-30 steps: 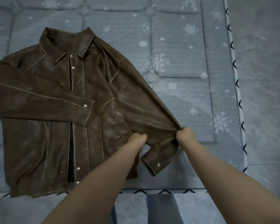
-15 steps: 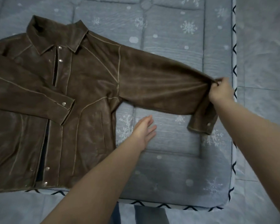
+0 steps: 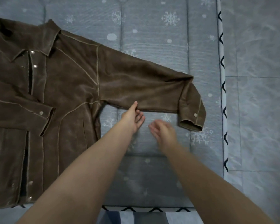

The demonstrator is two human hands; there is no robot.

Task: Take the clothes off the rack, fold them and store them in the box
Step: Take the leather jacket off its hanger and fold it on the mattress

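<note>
Here, jacket (image 3: 68, 97) collar away, sleeve (image 3: 144, 88) rightward

One brown jacket (image 3: 68, 94) lies on one mattress (image 3: 152, 175). The jacket has two sleeves: one (image 3: 144, 88) stretched out to the right, one (image 3: 19, 110) folded across the front from the left. Each sleeve shows one cuff with one metal snap, the right at (image 3: 195, 114) and the left at (image 3: 41, 112). Along the front opening, three more snaps sit near the collar (image 3: 32, 39) and three near the hem, which makes eight snaps that can be counted; others may be hidden. Two hands are in view: the left hand (image 3: 132, 120) and the right hand (image 3: 163, 133), the right one blurred.
</note>
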